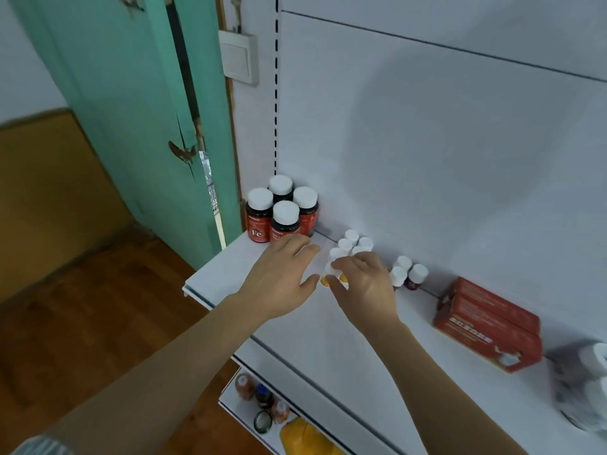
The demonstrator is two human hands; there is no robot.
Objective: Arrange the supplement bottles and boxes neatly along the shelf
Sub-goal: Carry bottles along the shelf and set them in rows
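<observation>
Two hands work on the shelf (230,274): right hand (361,284) fingers pinch a yellow bottle (331,275), mostly hiding it; left hand (282,277) fingers spread, relaxed, just beside. Blurred containers (584,382) far right are cut off.

A green door (131,103) with chipped paint stands left of the shelving unit. A white wall switch (238,58) is mounted beside the door frame. A slotted upright rail (276,83) runs down the white back panel (460,142). Wooden flooring (98,307) lies below, adjoining a tan panel (42,192).
</observation>
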